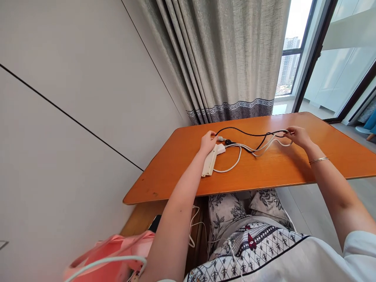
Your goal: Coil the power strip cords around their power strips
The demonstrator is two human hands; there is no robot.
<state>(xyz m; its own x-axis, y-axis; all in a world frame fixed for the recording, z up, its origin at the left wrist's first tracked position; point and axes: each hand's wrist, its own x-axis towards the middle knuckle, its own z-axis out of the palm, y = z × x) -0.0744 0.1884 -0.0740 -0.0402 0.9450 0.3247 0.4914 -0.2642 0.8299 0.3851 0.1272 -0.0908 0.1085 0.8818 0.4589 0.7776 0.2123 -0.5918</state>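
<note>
A white power strip (209,161) lies on the orange-brown wooden table (176,168), partly covered by my left forearm. My left hand (208,141) is just beyond it, fingers closed on one end of a black cable (245,132). A white plug is in the strip's far end, with a black plug (228,142) and a light grey connector (221,138) close by. White cables (266,147) run loosely across to the right, tangled with the black one. My right hand (297,136) pinches the black and white cables at their right-hand bend.
A grey curtain (235,58) hangs behind the table, beside a window and a glass door at right. A pale wall (73,129) stands at left. Below the table's near edge are a pink bag (111,254), a dark flat object (154,223) and a thin white cord.
</note>
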